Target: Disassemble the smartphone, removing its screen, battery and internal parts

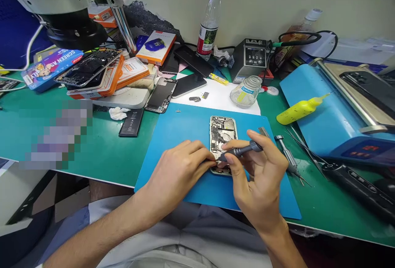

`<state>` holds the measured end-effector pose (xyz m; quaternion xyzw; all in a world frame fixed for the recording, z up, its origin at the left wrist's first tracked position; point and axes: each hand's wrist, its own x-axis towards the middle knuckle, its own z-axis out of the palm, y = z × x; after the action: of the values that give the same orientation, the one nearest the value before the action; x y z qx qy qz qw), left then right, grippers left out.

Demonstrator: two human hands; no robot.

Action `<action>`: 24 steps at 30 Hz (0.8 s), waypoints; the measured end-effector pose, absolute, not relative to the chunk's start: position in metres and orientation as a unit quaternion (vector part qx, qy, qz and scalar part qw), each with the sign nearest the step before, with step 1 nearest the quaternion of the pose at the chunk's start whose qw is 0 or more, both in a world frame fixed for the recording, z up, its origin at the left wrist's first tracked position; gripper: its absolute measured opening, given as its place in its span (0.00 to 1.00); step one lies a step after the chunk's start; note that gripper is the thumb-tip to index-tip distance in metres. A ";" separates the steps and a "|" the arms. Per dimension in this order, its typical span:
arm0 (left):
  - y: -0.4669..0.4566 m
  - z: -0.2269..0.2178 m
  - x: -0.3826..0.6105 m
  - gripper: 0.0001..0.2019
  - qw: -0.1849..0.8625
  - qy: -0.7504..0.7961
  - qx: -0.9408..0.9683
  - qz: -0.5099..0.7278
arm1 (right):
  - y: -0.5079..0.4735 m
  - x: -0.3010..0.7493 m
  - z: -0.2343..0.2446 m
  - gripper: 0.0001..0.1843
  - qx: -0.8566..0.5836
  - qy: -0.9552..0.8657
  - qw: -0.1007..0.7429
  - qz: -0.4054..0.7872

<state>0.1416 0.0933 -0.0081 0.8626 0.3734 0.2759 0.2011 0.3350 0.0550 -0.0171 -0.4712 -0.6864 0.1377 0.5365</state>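
An opened phone (222, 133) lies face down on a blue mat (185, 128), its inner boards and metal frame showing. My right hand (259, 181) is closed round a grey screwdriver (243, 150), whose tip points left at the phone's lower part. My left hand (179, 168) rests on the mat at the phone's left side, fingers pressed together at its lower edge; whether they pinch a small part is hidden.
More screwdrivers (288, 159) and tweezers lie right of the mat. A glass jar (246, 91), yellow squeeze bottle (300, 109), soldering station (249, 59), water bottle (211, 19), blue machine (339, 111), black battery (132, 122), phone parts and boxes (98, 74) crowd the green table (92, 152). A microscope (70, 4) hangs at upper left.
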 end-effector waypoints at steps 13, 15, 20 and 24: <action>0.094 -0.007 0.127 0.07 0.279 0.413 0.799 0.336 | 0.058 0.331 -0.018 0.37 -0.497 -0.690 0.514 0.112; 0.093 -0.005 0.128 0.07 0.286 0.423 0.792 0.334 | 0.057 0.331 -0.018 0.37 -0.499 -0.690 0.513 0.111; 0.093 -0.003 0.129 0.09 0.317 0.448 0.770 0.326 | 0.056 0.333 -0.019 0.37 -0.502 -0.686 0.516 0.108; 0.092 -0.001 0.129 0.10 0.346 0.462 0.752 0.318 | 0.055 0.333 -0.020 0.37 -0.500 -0.692 0.511 0.102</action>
<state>0.1290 0.0920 -0.0013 0.7523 0.4621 0.3177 0.3458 0.3330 0.0553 -0.0195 -0.5003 -0.6915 0.1018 0.5110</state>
